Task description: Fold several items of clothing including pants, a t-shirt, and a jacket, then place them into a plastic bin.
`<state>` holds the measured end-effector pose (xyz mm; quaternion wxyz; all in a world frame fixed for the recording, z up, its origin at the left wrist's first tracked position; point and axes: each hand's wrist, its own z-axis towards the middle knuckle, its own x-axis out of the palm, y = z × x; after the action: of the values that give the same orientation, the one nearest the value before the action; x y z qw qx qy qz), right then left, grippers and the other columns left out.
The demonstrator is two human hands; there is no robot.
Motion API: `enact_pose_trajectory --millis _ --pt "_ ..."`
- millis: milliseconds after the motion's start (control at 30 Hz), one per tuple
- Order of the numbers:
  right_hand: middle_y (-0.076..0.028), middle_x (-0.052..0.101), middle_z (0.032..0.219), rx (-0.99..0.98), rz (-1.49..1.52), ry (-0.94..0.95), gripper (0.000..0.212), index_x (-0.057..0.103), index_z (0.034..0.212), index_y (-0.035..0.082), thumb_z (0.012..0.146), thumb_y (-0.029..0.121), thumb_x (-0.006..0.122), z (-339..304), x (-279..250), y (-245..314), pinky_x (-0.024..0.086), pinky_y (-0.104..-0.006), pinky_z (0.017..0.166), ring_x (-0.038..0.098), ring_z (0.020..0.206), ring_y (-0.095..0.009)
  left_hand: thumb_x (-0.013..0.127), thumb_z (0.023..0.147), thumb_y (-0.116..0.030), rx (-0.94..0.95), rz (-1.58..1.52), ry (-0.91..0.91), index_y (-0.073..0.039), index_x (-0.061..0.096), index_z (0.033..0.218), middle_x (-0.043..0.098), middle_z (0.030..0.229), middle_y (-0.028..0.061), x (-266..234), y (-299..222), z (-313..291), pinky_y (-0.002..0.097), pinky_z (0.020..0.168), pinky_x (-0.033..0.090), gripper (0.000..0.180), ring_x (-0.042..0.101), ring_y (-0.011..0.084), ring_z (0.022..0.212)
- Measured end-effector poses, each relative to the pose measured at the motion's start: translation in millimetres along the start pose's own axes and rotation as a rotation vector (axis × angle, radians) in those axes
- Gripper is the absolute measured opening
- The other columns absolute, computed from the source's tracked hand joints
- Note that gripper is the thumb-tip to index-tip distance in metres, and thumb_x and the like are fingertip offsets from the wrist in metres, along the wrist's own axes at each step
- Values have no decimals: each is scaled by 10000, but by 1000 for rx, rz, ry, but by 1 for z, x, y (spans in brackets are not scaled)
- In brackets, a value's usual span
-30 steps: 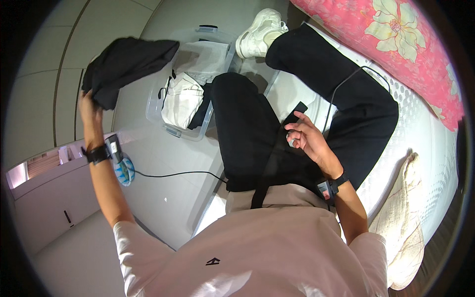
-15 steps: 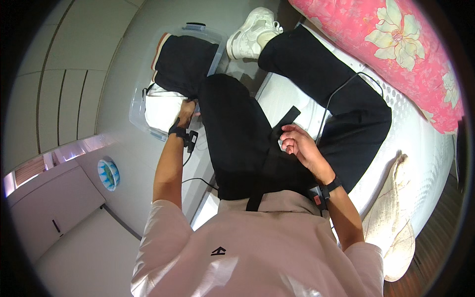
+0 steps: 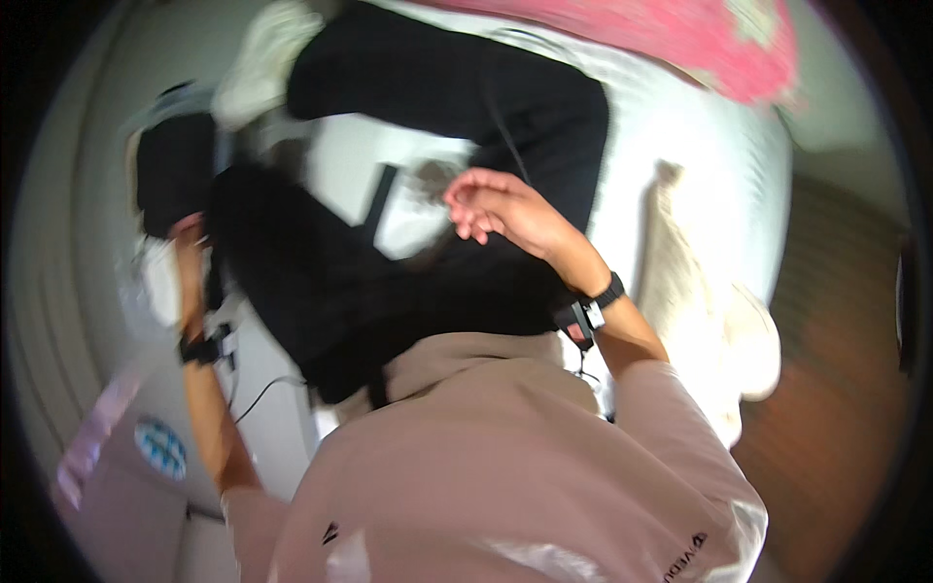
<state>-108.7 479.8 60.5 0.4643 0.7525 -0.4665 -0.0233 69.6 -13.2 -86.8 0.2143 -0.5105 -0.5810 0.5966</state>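
Note:
At the far left, my left hand (image 3: 188,229) reaches down into a clear plastic box (image 3: 126,282), against a dark folded cloth (image 3: 175,165). A white cloth (image 3: 161,277) lies beside it in the same box. Blur and the cloth hide the fingers, so whether they grip anything does not show. My right hand (image 3: 501,209) hovers above my lap near the black trousers (image 3: 437,291), its fingers loosely curled and a little apart, holding nothing visible. Black bands with small devices circle both wrists.
I sit on a white mattress (image 3: 632,204); pink floral bedding (image 3: 719,44) lies at its far end. A cream cloth (image 3: 680,262) rests to my right. My white shoe (image 3: 262,68) is upper left. A cable (image 3: 260,396) trails near my left arm, and a blue patterned round object (image 3: 160,447) sits lower left.
The whole view has swung to the right and is blurred. My right hand has lifted slightly away from my lap. My left hand stays at the box, now against the dark cloth.

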Motion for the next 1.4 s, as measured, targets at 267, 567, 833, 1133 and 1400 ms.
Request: enact_pose_trajectory --millis 267,567,833,1133,1400 --pt "-112 646 922 -634 279 -384 260 560 1123 -13 958 171 481 -217 -109 67 523 -261 605 647 796 -171 514 990 -177 266 358 115 -32 571 1227 622 1161 107 49 -94 52 279 977 399 283 569 188 1095" --pt "-84 629 691 1070 -363 -395 256 636 757 53 840 291 597 -432 -121 -247 473 -364 534 588 588 -202 417 949 -542 249 1299 458 -217 457 1393 321 1515 84 84 -87 72 492 1133 154 552 248 314 1409" --pt "-186 674 808 1300 -103 -243 576 669 931 -33 804 528 627 -445 1 -366 504 -346 462 645 640 -241 428 956 -513 266 1270 439 -216 478 1373 352 1494 79 84 -78 68 457 1132 169 515 260 291 1405" --pt "-180 648 865 1204 499 -1124 851 536 1141 -79 786 692 602 -466 2 -311 536 -310 473 637 623 -237 438 954 -496 266 1269 384 -211 491 1356 366 1483 81 71 -86 54 454 1126 180 496 263 289 1401" --pt "-163 655 1071 987 -191 -1220 619 612 1152 -53 841 481 643 -493 -20 -339 560 -304 536 664 828 -244 446 955 -479 317 1249 370 -175 506 1342 385 1458 101 75 -78 53 434 1114 223 496 302 306 1373"
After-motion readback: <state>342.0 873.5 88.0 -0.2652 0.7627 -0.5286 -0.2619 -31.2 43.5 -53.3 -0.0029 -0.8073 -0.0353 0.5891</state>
